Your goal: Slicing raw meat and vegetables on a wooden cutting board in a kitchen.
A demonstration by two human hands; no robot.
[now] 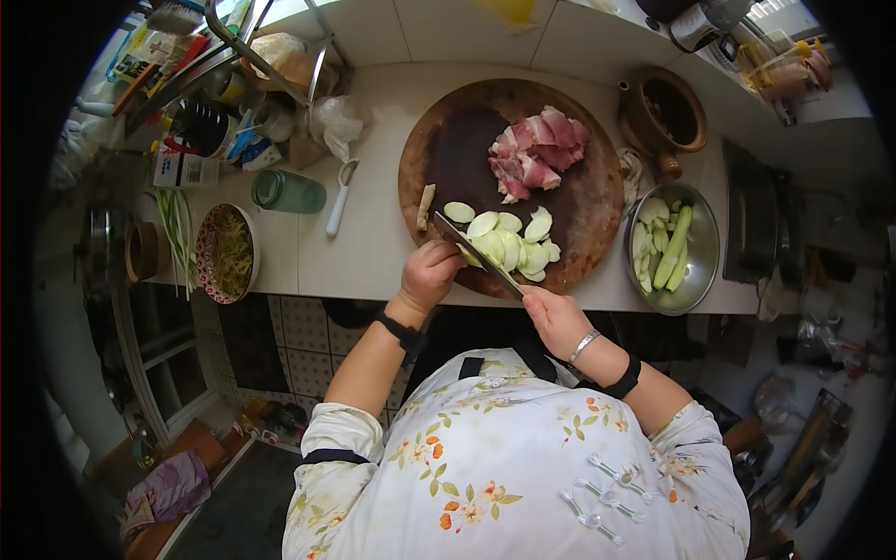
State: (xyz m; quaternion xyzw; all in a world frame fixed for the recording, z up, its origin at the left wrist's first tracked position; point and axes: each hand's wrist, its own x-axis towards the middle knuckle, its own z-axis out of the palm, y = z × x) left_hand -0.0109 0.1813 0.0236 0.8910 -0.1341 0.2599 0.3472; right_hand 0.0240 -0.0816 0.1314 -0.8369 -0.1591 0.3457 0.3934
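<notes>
My right hand (558,323) is closed around the handle end of a kitchen knife (479,255), whose blade slants up and left across the near edge of a round wooden chopping board (595,231). Beside the blade, my left hand (432,274) has its fingers bent and together on a pale green piece, mostly hidden by fingers and blade. Thin oval slices of a pale green vegetable (509,245) lie heaped just right of the knife. Sliced raw meat (537,148) sits farther back on the board. A short brown root-like piece (425,206) rests at the board's left edge.
Right of the board stand a steel bowl (712,260) with peeled green vegetable pieces and a brown clay pot (633,115). On the left are a peeler (341,199), a green glass jar (289,191), a patterned bowl of shredded food (255,255), spring onions (175,227) and a metal rack (262,63).
</notes>
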